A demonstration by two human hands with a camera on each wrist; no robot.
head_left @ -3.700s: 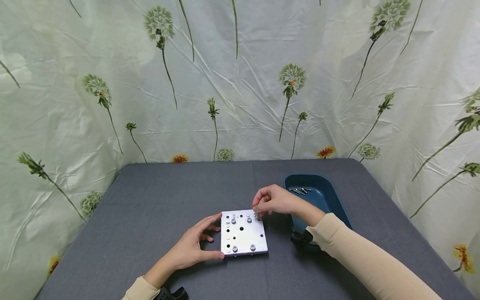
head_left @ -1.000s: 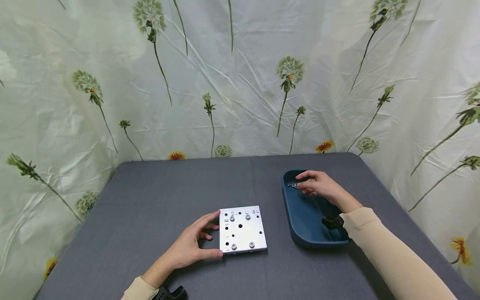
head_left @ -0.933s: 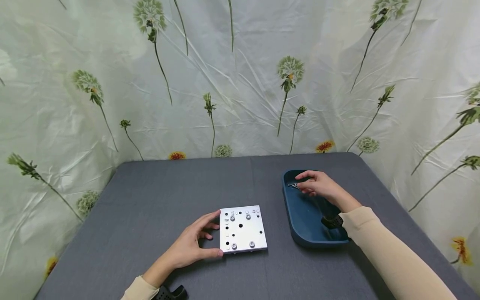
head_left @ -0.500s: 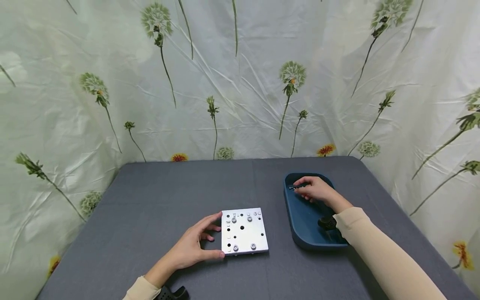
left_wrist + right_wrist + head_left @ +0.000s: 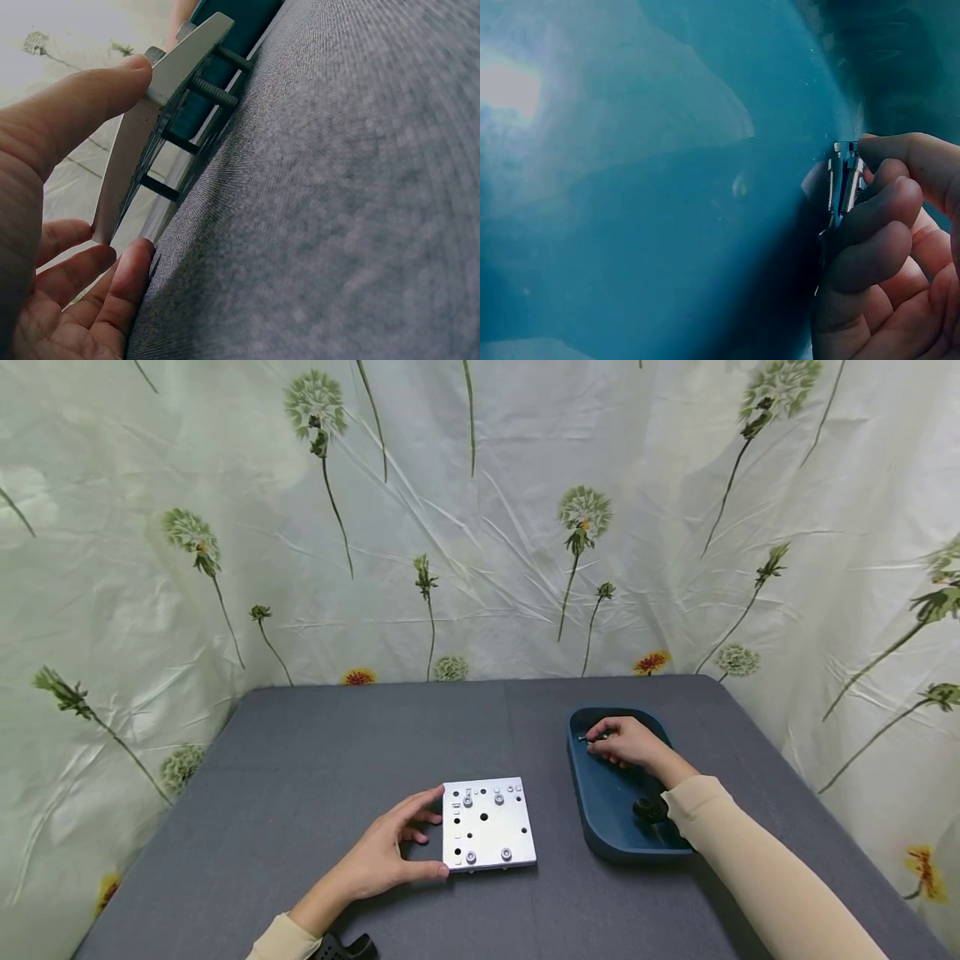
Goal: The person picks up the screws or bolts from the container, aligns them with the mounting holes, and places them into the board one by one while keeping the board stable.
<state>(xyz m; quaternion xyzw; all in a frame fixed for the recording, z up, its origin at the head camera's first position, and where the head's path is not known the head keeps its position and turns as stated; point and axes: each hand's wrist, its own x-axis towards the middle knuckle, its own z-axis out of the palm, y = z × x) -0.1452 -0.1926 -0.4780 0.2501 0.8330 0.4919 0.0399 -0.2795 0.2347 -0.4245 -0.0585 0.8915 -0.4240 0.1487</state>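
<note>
My right hand [image 5: 626, 745] pinches small steel screws [image 5: 842, 182] inside the blue plastic tray [image 5: 600, 793]; a loose pinch risks dropping one. My left hand [image 5: 382, 856] grips the square grey metal plate [image 5: 487, 827].

1. No readable text, labels, brands or numbers in any view.
2. Metal plate [image 5: 487, 825]: holes and screws only, unmarked.
3. Blue tray [image 5: 611, 822]: plain, unmarked.

The left hand [image 5: 52, 225] grips the edge of a grey metal plate [image 5: 161, 112], thumb on its upper face and fingers [image 5: 124, 281] beneath. Threaded bolts [image 5: 214, 91] project from the plate's underside toward the grey fabric surface [image 5: 352, 210]. A teal tray [image 5: 225, 45] lies beyond the plate.
</note>
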